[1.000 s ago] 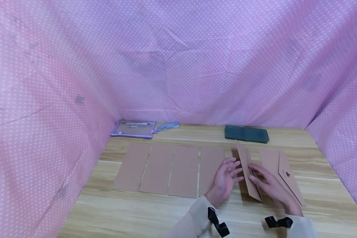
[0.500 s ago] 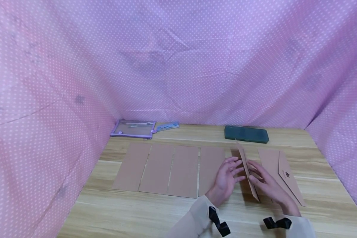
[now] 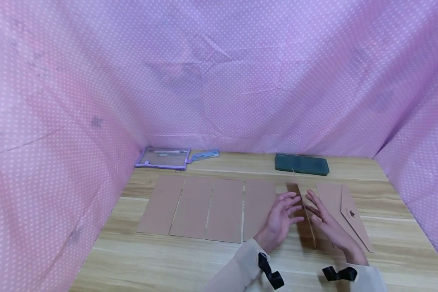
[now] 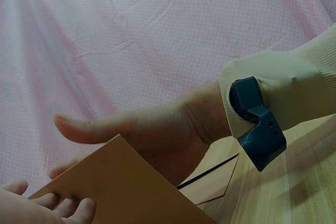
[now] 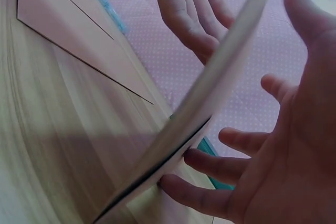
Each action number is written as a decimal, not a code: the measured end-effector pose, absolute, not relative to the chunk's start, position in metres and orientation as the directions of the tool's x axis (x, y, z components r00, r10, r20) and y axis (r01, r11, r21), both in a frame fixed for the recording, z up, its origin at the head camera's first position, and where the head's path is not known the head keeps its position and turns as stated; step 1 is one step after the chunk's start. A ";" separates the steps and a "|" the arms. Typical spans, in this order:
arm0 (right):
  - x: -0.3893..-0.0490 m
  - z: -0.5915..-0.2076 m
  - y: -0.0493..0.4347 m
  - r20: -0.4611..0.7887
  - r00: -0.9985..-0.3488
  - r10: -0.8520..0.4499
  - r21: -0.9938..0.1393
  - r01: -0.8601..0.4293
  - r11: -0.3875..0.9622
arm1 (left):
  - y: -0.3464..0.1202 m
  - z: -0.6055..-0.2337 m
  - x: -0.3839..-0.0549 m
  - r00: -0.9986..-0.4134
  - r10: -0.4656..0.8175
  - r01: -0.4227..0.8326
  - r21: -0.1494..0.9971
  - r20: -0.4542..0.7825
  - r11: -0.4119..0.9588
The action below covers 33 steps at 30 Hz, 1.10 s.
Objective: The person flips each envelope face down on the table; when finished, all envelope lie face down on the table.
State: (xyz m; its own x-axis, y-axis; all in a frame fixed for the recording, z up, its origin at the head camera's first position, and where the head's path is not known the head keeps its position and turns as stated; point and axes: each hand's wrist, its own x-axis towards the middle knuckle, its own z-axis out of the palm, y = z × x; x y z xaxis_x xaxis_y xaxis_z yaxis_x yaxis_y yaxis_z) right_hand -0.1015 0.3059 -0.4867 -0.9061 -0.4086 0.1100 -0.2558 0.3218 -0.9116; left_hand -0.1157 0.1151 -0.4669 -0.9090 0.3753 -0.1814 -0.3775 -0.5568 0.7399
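A brown kraft envelope [image 3: 308,217] stands nearly upright on its long edge between my two hands, seen almost edge-on in the head view. My left hand [image 3: 278,219] is on its left side, with spread fingers; its fingertips [image 4: 84,211] overlap the envelope's plain face [image 4: 123,182] in the left wrist view. On the other side is my right hand [image 3: 332,229], fingers spread and thumb held away. Two of its fingertips [image 5: 170,184] meet the envelope near a dark slit along the flap. Another envelope [image 3: 354,219] with a crown print lies right of the hands.
Several brown envelopes [image 3: 224,211] lie in a row on the wooden table [image 3: 160,259], left of my hands. Farther back are a purple-edged mesh pouch [image 3: 164,160] with pens, a small blue packet [image 3: 205,155] and a dark green case [image 3: 301,164]. Pink dotted cloth [image 3: 219,89] surrounds the table.
The envelope has tipped from a leaning position to nearly upright, its top going right. My right hand's fingers have spread and its thumb has lifted away; my left hand shifted slightly right.
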 end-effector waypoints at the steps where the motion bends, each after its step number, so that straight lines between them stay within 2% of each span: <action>1: -0.101 -0.486 0.306 0.099 -0.908 -0.408 -0.909 -0.249 0.335 | 0.115 -0.467 -0.115 -0.907 0.380 -0.381 0.743 -0.183 -0.550; 7: -0.100 -0.484 0.305 0.076 -0.914 -0.398 -0.898 -0.236 0.370 | 0.116 -0.467 -0.115 -0.891 0.417 -0.395 0.762 -0.181 -0.513; 17: -0.099 -0.492 0.309 0.147 -0.891 -0.430 -0.942 -0.259 0.213 | 0.121 -0.476 -0.116 -0.868 0.467 -0.403 0.790 -0.170 -0.461; 26: -0.099 -0.491 0.313 0.086 -0.911 -0.403 -0.957 -0.188 0.222 | 0.125 -0.487 -0.118 -0.852 0.480 -0.434 0.795 -0.210 -0.423; 33: -0.098 -0.491 0.316 0.101 -0.919 -0.382 -0.961 -0.188 0.200 | 0.128 -0.495 -0.117 -0.844 0.472 -0.461 0.795 -0.255 -0.394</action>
